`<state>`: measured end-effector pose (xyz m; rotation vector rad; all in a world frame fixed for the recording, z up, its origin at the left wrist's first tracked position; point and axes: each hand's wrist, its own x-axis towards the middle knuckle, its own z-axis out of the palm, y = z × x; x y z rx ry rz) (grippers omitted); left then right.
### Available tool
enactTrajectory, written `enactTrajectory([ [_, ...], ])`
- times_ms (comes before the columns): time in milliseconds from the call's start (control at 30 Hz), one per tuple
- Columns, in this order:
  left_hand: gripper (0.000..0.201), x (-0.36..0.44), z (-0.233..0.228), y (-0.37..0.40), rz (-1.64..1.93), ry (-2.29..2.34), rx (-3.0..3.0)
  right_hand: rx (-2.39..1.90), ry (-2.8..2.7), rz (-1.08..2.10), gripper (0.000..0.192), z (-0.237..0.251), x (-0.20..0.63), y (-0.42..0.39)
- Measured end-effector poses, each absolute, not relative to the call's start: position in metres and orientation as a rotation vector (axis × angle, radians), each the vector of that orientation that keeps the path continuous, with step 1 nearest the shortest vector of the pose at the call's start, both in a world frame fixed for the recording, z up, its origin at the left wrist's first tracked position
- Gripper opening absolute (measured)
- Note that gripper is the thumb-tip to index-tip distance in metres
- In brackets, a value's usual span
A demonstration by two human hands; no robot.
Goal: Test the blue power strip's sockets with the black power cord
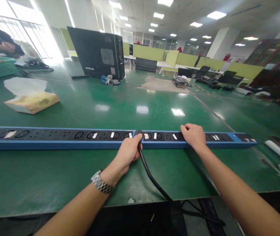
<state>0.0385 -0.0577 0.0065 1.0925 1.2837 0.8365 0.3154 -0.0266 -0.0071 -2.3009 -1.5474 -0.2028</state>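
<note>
Left hand (pixel 128 151) is seen closed around a black plug (pixel 138 134), the fingers wrapped about its rounded, rubbery body where it meets a socket of the long power strip (pixel 56 138); a metal link watch (pixel 101 182) is worn on that wrist. From the plug a thick, smooth black cable (pixel 152 178) is carried back over the near table edge. Right hand (pixel 193 135) is laid flat on top of the strip further along, fingers together and curled over its far edge, holding nothing. The strip (a narrow bar with a blue casing and a black face) is stretched across the glossy green table (pixel 140 98), close to its near edge, with rows of moulded sockets and small white stickers whose writing is too small to be read. A crumpled tissue pack (pixel 31 102) in yellowish wrapping is set well apart at the left, and a black computer case (pixel 98 54) is stood upright further back.
</note>
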Motion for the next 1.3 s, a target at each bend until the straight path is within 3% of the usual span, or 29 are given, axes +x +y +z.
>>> enactTrajectory([
  [133, 0.061, 0.022, 0.015, -0.052, 0.648, 1.278, 1.296, -2.19, -1.546, -0.237, 0.035, -0.003, 0.316, -0.03],
  [200, 0.061, 0.003, 0.021, -0.045, 0.746, 1.403, 1.494, -2.07, -1.546, -0.256, 0.033, 0.004, 0.301, -0.037],
  [333, 0.044, -0.022, 0.023, -0.023, 1.141, 1.775, 1.988, -1.881, -1.696, 0.2, 0.05, 0.019, 0.227, -0.053],
  [433, 0.038, -0.02, 0.015, -0.011, 0.824, 1.859, 2.425, -1.89, -1.933, 0.456, 0.061, 0.023, 0.166, -0.057],
  [533, 0.042, -0.013, 0.009, -0.009, 0.515, 1.865, 2.587, -1.8, -1.888, 0.679, 0.054, 0.018, 0.136, -0.057],
  [700, 0.044, -0.012, 0.008, -0.012, 0.48, 1.874, 2.62, -1.339, -1.479, 0.925, 0.048, 0.028, 0.163, -0.074],
  [900, 0.042, -0.013, 0.007, -0.013, 0.523, 1.898, 2.588, -1.705, -1.279, 1.191, 0.038, 0.04, 0.238, -0.083],
  [1167, 0.041, -0.013, 0.006, -0.014, 0.553, 1.9, 2.58, -2.118, -1.539, 1.043, 0.034, 0.038, 0.259, -0.071],
  [1300, 0.042, -0.013, 0.005, -0.014, 0.544, 1.901, 2.586, -2.324, -2.026, 0.537, 0.038, 0.044, 0.251, -0.061],
])
